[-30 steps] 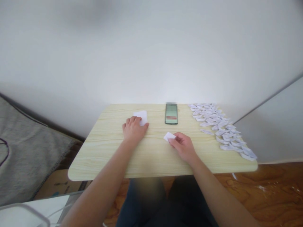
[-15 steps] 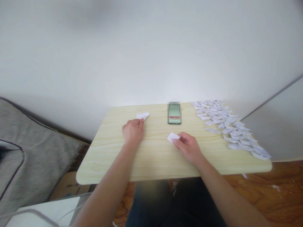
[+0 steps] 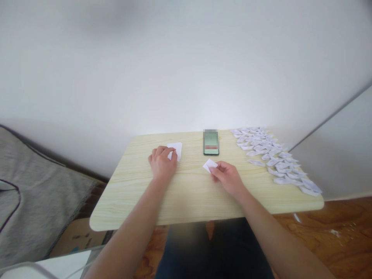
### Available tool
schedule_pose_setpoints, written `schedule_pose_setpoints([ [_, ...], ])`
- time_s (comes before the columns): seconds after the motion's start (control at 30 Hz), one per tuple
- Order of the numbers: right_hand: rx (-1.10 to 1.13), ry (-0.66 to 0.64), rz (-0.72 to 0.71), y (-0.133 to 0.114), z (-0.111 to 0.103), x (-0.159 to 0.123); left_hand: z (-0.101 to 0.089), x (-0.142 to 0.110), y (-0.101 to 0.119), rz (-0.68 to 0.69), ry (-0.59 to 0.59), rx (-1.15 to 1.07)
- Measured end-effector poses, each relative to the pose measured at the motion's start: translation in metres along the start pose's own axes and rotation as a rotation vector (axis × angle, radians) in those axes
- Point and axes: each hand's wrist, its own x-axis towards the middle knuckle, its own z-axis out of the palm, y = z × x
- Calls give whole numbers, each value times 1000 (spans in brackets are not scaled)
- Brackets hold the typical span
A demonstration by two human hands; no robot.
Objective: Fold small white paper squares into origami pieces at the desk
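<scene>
On the wood-patterned table, my left hand (image 3: 162, 162) has its thumb and forefinger curled together over a small stack of white paper sheets (image 3: 178, 150), pinching at the stack's near edge. Part of the stack is hidden by the fingers. To the right, my right hand (image 3: 228, 176) pinches a small folded paper piece (image 3: 210, 164) between thumb and fingers, just above the tabletop. Many folded paper boats (image 3: 261, 147) lie in overlapping rows along the table's right side, with one boat (image 3: 256, 162) a little apart on their left.
A phone (image 3: 210, 142) with a blurred screen lies at the table's (image 3: 197, 205) back, near the white wall (image 3: 186, 69). At left are a grey cloth-covered surface (image 3: 37, 201) with a dark cable and a cardboard box (image 3: 78, 236). Scraps lie on the wooden floor (image 3: 348, 221).
The paper under my left hand looked narrow and bent; it now shows as a flatter, wider stack. My right hand still holds the folded piece. The view has shifted slightly.
</scene>
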Motion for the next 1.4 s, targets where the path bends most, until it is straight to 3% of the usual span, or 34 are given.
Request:
schedule_pose_setpoints([
  [0.1,53,-15,-78,-27,0,13,-20,3,27,74,-83,-353],
  [0.23,-17,3,-273,-86,4,26,-68,14,76,273,-305,-821],
  [0.37,-127,59,-443,-144,13,30,-111,34,114,396,-179,-949],
  [0.47,-184,91,-587,-172,18,35,-124,51,126,444,-129,-973],
  [0.67,-286,139,-727,-188,17,58,-115,76,136,545,-128,-1023],
  [0.93,-429,165,-715,-184,13,83,-104,92,132,453,-191,-980],
  [1.0,-424,159,-680,-183,14,87,-102,96,130,424,-180,-985],
  [1.13,-322,182,-525,-183,14,92,-96,100,126,332,-34,-979],
  [1.3,-301,187,-388,-191,10,89,-93,99,129,474,-39,-744],
  [1.4,-322,184,-388,-190,9,87,-91,97,136,527,-17,-649],
])
